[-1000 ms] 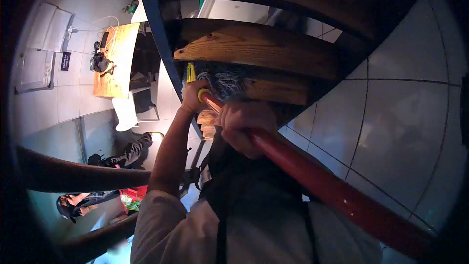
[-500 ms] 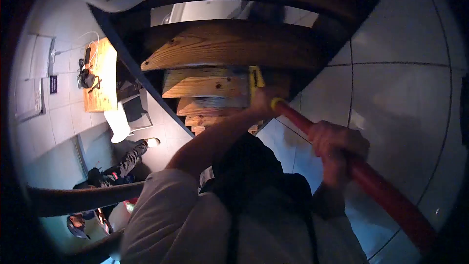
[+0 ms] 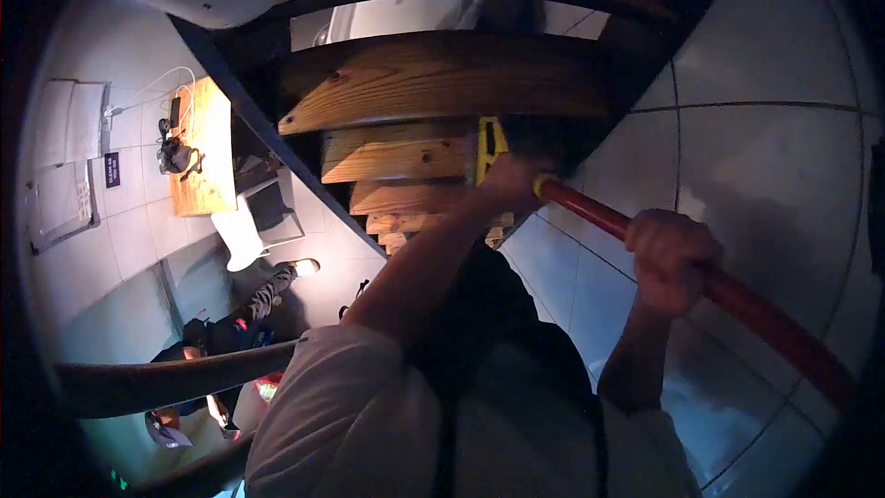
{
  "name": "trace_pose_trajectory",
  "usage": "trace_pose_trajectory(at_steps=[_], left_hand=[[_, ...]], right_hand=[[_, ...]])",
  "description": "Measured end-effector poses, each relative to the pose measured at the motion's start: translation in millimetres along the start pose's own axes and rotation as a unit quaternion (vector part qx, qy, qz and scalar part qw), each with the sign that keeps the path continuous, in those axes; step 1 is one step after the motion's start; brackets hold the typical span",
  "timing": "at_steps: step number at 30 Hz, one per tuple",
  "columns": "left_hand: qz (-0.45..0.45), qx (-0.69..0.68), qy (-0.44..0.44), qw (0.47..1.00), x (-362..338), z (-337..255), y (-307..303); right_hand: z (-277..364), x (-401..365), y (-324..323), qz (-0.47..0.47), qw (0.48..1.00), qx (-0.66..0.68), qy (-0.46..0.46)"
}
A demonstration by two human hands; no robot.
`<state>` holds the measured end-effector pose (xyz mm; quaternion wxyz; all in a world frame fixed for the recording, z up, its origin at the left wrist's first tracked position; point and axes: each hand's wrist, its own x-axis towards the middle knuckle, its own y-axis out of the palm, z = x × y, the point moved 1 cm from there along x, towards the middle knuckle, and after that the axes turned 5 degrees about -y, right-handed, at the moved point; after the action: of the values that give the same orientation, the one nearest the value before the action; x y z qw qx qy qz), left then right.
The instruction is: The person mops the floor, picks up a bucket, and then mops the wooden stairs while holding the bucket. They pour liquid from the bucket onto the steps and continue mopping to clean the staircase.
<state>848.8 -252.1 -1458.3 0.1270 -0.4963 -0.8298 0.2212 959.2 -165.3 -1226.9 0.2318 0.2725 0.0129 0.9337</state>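
Observation:
A long red pole (image 3: 770, 318) runs slantwise from the lower right up to a yellow collar (image 3: 542, 186). Beyond the collar is a yellow bracket-like head (image 3: 490, 143), held over the wooden stair treads (image 3: 396, 153). My left hand (image 3: 513, 180) is closed around the pole's upper end, between collar and head, and partly covers the head's base. Farther down, my right hand (image 3: 675, 258) wraps round the red shaft. Whatever the head carries on its underside is mostly hidden in shadow.
The staircase has a dark side stringer (image 3: 267, 148) and a dark rail (image 3: 175, 378) at left. Below stand a wooden table (image 3: 207, 180) with cables and a white chair (image 3: 241, 238). A person (image 3: 226, 332) is beyond the rail. Tiled wall (image 3: 756, 157) lies right.
Both hands and the pole have shifted a little to the right in view, the right hand also slightly up. The blurred patch left of the yellow head is gone, and the treads show sharply.

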Motion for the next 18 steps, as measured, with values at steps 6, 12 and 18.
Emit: trace_pose_trajectory(at_steps=[6,12,18], left_hand=[[-0.040,0.016,-0.093,0.995,-82.4,67.7,-83.8],[-0.204,0.041,-0.137,0.968,-167.3,129.9,-164.3],[-0.249,0.056,-0.108,0.961,-146.3,105.2,-168.7]], right_hand=[[-45.1,4.9,86.2,0.096,0.991,0.097,-0.015],[-113.1,-8.8,178.7,0.125,0.977,0.168,0.036],[-117.1,-2.2,174.7,0.121,0.976,0.158,0.087]])
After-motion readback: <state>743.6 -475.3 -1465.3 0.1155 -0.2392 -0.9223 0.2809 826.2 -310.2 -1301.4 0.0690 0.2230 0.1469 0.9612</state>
